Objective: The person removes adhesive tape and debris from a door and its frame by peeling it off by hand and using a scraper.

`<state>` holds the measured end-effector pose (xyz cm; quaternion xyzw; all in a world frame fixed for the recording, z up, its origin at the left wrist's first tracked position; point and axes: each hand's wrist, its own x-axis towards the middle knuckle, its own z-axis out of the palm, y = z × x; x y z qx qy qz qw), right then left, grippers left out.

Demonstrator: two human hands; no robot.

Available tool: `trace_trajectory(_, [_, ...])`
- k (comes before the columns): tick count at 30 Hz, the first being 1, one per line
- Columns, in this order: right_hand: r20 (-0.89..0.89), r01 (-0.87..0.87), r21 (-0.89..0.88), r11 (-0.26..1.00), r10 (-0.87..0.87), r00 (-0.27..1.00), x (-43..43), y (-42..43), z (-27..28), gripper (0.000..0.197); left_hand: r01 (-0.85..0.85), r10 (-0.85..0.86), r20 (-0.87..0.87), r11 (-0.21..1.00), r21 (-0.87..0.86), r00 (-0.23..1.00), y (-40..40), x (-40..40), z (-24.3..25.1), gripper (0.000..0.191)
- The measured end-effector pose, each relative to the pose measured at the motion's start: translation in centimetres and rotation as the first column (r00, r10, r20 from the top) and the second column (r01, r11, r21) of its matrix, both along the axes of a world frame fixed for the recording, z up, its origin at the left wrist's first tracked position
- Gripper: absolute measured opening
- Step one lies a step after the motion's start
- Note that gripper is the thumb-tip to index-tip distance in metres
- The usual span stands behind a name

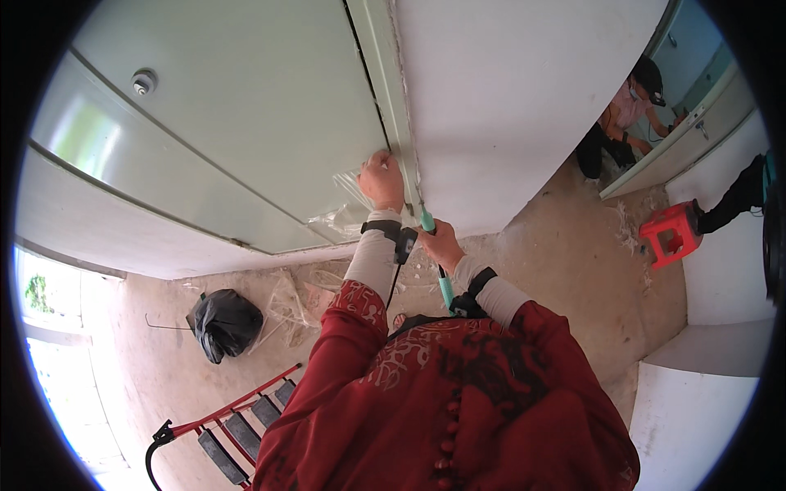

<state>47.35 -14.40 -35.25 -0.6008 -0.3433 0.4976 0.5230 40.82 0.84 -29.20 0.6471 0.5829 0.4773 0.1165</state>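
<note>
My left hand (382,181) is closed on a strip of clear plastic film (341,218), which hangs beside the edge of the pale green door (258,110). In my right hand (443,245) is a tool with a mint-green handle (428,219), its upper end close to the bottom of the door frame (402,123). A ribbed mint-green piece (446,291) shows below that hand; whether it belongs to the same tool is unclear. The tool's tip is too small to make out.
A black plastic bag (227,325) and loose film (285,301) lie on the floor to the left. Nearer is a red stepladder (230,408). At the right stands a red plastic stool (670,234). A person (629,116) crouches by another open door (688,132).
</note>
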Motion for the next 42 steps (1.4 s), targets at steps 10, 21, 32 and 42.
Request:
trace_trajectory(10, [-0.028,0.006,-0.023,1.000,-0.007,1.000,0.1,0.2,-0.2,0.025,0.045,-0.049,0.152,0.998,0.034,0.987,-0.8,-0.9,-0.2,0.017])
trace_trajectory(21, [-0.011,-0.005,-0.013,1.000,0.005,1.000,0.0,0.0,1.5,0.022,0.012,-0.016,-0.091,0.999,-0.042,0.996,-0.5,-0.4,-0.1,0.008])
trace_trajectory(32, [0.020,0.007,0.000,1.000,-0.007,1.000,-0.2,0.3,-0.3,0.025,0.068,-0.055,-0.180,0.995,0.066,0.982,0.0,-0.8,-0.4,0.008])
trace_trajectory(42, [-0.033,0.001,-0.043,0.999,-0.003,0.999,0.0,0.1,0.5,0.027,0.117,-0.115,-0.041,0.992,0.039,0.992,-1.5,-1.2,-0.4,0.013])
